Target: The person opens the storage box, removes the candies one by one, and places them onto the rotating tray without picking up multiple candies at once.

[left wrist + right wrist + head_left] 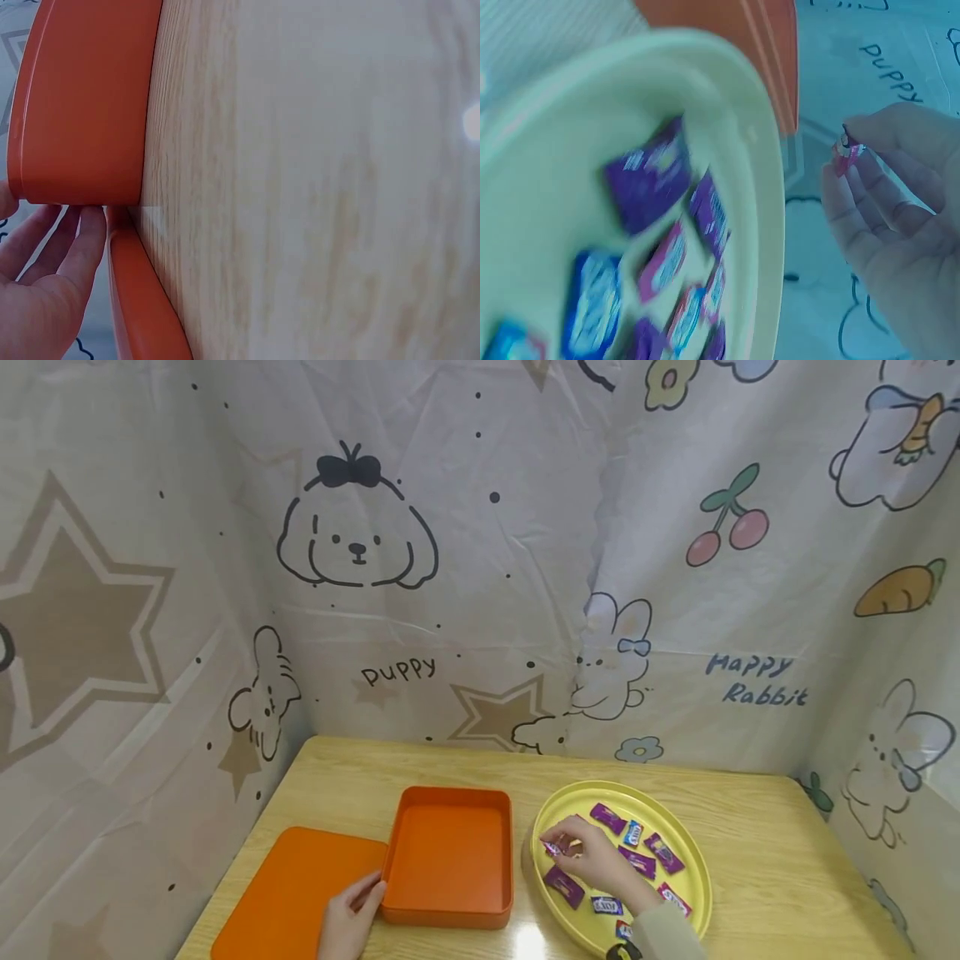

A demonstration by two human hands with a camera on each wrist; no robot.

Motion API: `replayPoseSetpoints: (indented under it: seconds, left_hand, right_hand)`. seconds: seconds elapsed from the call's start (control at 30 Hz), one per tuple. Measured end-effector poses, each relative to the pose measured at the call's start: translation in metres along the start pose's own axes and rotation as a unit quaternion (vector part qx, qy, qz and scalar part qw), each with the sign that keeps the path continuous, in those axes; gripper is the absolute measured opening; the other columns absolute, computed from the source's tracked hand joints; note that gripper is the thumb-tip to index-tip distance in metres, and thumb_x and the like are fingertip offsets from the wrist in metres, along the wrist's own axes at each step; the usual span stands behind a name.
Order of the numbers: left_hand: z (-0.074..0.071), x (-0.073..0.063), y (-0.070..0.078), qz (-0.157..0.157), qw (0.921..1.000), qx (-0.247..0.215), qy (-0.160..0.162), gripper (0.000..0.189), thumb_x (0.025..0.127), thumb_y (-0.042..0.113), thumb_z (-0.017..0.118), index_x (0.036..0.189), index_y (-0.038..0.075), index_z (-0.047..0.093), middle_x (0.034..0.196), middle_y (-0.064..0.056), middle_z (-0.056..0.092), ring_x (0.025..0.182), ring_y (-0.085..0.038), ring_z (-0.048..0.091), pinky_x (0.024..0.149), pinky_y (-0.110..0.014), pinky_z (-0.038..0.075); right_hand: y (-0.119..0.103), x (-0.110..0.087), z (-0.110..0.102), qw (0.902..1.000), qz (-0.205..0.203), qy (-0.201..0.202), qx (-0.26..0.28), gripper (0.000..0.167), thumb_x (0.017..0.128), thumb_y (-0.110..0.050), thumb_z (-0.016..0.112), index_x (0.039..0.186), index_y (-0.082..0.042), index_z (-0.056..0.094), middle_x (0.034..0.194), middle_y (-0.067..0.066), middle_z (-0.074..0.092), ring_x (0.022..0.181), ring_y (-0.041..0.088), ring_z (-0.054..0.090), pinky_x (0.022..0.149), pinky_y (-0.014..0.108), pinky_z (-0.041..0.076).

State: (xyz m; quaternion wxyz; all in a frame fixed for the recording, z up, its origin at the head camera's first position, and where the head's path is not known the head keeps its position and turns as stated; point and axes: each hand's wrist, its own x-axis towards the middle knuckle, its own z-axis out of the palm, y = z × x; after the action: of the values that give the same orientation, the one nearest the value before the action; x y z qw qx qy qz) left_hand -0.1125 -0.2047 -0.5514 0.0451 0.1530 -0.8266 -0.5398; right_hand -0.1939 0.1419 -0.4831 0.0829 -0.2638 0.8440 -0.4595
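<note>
My right hand (588,856) pinches a small wrapped candy (847,154) between thumb and fingertips, above the left part of a round yellow tray (701,868). Its shiny wrapper looks pink and purple. Several purple candies (564,887) lie on the tray with blue ones (607,906) and a pink one (674,899). At the lower left, the fingertips of my left hand (348,914) touch the outer left wall of an open orange box (447,917), as the left wrist view (82,112) also shows. Those fingers are nearly straight.
A flat orange lid (300,877) lies on the wooden table (757,860), left of the box and close against it. Printed cloth (480,568) hangs around the table's back and sides. A small black and yellow item (622,951) shows at the tray's near edge.
</note>
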Motion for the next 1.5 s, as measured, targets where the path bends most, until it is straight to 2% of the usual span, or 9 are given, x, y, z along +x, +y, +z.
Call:
replayPoseSetpoints:
  seconds: [0.2,0.47,0.6,0.7,1.07,1.5]
  left_hand:
    - [0.0,0.0,-0.002,-0.002,1.0,0.0,0.0,0.048,0.089,0.036,0.057,0.118,-0.003,0.059,0.116,-0.021,0.06,0.102,-0.031,0.06,0.081,-0.036,0.052]
    - [-0.001,0.0,-0.002,-0.011,0.9999,0.003,0.0,0.048,0.09,0.036,0.057,0.118,-0.003,0.06,0.113,-0.02,0.062,0.102,-0.03,0.06,0.082,-0.036,0.052]
    - [-0.001,-0.001,-0.001,-0.012,0.9999,0.0,-0.003,0.049,0.089,0.037,0.057,0.118,-0.003,0.059,0.113,-0.02,0.062,0.101,-0.031,0.06,0.081,-0.036,0.052]
    - [-0.001,-0.002,-0.001,-0.009,1.0,0.0,-0.002,0.049,0.09,0.036,0.057,0.119,-0.003,0.059,0.113,-0.021,0.062,0.101,-0.031,0.06,0.08,-0.035,0.052]
    - [0.001,0.0,-0.001,-0.002,1.0,-0.003,0.003,0.045,0.09,0.032,0.058,0.118,-0.003,0.06,0.114,-0.02,0.061,0.101,-0.029,0.061,0.08,-0.031,0.053]
    - [0.002,0.0,-0.001,0.006,1.0,-0.003,0.005,0.045,0.09,0.032,0.057,0.118,-0.003,0.059,0.116,-0.021,0.06,0.101,-0.03,0.06,0.079,-0.032,0.053]
  right_hand:
    - [0.013,-0.031,-0.012,0.9995,0.02,-0.015,-0.02,0.025,0.08,0.004,0.062,0.104,-0.002,0.062,0.099,0.007,0.06,0.082,0.012,0.055,0.07,0.022,0.052]
    - [0.035,-0.059,-0.005,0.9982,0.009,-0.051,-0.031,0.022,0.075,0.005,0.064,0.095,-0.005,0.064,0.084,0.0,0.057,0.073,0.007,0.051,0.061,0.019,0.049]
    - [0.042,-0.068,-0.001,0.9959,0.043,-0.078,-0.017,0.02,0.076,0.0,0.065,0.094,-0.009,0.065,0.082,-0.004,0.055,0.07,0.004,0.048,0.059,0.019,0.047]
    - [0.047,-0.072,0.002,0.9948,0.049,-0.087,-0.018,0.018,0.078,-0.005,0.067,0.095,-0.011,0.064,0.082,-0.006,0.055,0.069,0.002,0.047,0.059,0.019,0.046]
    - [0.054,-0.075,0.007,0.9947,0.011,-0.089,-0.05,0.013,0.078,-0.006,0.068,0.091,-0.01,0.067,0.076,-0.008,0.049,0.064,0.0,0.044,0.054,0.017,0.045]
    - [0.06,-0.076,0.009,0.9926,0.033,-0.092,-0.072,0.018,0.076,-0.01,0.07,0.094,-0.01,0.068,0.079,-0.012,0.047,0.066,0.0,0.043,0.056,0.018,0.045]
